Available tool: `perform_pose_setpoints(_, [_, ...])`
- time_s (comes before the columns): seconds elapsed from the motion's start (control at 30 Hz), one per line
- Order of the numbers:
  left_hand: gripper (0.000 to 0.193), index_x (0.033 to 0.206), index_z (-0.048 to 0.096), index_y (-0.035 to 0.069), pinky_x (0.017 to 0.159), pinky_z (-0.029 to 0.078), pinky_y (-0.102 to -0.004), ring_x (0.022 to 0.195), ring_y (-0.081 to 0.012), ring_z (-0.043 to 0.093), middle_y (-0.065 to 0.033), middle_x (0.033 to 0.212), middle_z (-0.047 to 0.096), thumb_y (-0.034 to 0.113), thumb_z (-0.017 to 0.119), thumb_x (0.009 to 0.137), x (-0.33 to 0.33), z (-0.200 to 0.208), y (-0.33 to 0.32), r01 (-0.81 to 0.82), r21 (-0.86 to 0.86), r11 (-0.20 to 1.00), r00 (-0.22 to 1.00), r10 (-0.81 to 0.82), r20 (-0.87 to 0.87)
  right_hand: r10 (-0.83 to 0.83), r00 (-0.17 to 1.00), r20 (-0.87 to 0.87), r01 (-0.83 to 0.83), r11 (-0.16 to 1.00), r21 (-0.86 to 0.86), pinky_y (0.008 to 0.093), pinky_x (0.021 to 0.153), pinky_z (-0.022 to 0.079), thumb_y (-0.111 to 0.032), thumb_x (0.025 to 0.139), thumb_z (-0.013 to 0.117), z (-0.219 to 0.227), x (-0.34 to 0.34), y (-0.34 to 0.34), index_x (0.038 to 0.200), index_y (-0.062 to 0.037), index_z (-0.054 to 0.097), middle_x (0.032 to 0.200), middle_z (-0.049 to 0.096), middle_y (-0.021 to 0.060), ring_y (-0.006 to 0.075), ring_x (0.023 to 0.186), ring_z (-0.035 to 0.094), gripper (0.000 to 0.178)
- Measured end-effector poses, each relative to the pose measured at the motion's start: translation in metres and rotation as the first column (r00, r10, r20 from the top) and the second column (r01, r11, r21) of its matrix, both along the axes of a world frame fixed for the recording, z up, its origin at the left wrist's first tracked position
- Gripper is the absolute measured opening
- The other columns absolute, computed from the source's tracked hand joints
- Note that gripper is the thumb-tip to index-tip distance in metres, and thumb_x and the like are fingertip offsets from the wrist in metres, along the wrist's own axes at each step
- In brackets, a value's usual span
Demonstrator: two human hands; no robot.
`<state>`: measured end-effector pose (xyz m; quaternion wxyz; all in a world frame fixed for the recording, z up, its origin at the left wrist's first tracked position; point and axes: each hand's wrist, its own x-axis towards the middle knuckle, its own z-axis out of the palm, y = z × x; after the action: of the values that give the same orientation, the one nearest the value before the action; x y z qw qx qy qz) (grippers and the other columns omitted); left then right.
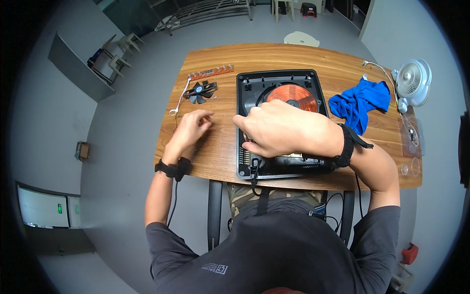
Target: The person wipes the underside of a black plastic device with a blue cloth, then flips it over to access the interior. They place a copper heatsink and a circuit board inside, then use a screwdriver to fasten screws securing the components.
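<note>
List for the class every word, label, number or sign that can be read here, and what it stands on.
Shirt: pale print beside a square logo; too small to read surely.
Black fan: blue hub label; too small.
Door: green sign; too small.
No other text is readable.

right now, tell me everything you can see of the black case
The black case is a rectangular shell with rounded corners, apparently plastic, open on top and lying flat on the table. A round copper-coloured coil sits in its far half; slots show near its near left corner. A black cord crosses its near edge. The right hand hides its middle, contact unclear.
</note>
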<state>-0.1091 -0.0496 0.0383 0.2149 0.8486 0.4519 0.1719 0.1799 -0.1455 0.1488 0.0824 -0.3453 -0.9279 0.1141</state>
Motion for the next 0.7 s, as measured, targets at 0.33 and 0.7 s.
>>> perform_pose_setpoints(0.33, [0.035, 0.119, 0.071, -0.002, 0.087, 0.059, -0.0410, 0.095, -0.0333, 0.073, -0.0181, 0.104, 0.075, -0.004, 0.072, 0.084, -0.013, -0.027, 0.028, 0.020, 0.048, 0.999, 0.987, -0.012, -0.163, 0.003, 1.000, -0.005, -0.004, 1.000, -0.030, 0.0515, 0.066, 0.057, -0.024, 0.093, 0.068, 0.001, -0.001, 0.002, 0.097, 0.0036, 0.058, 0.072, 0.067, 0.0223, 0.0443, 0.073, 0.070, 0.030])
perform_pose_setpoints(0.7, [0.033, 0.119, 0.068, 0.002, 0.087, 0.057, -0.0452, 0.097, -0.0379, 0.071, -0.0191, 0.106, 0.074, -0.001, 0.070, 0.086, -0.008, -0.032, 0.025, 0.030, 0.123, 0.992, 0.986, -0.010, -0.164, 0.013, 1.000, -0.025, -0.014, 1.000, -0.002, 0.0512, 0.066, 0.057, -0.023, 0.093, 0.068, -0.003, -0.001, 0.003, 0.100, 0.0046, 0.059, 0.073, 0.068, 0.0232, 0.0444, 0.073, 0.070, 0.030])
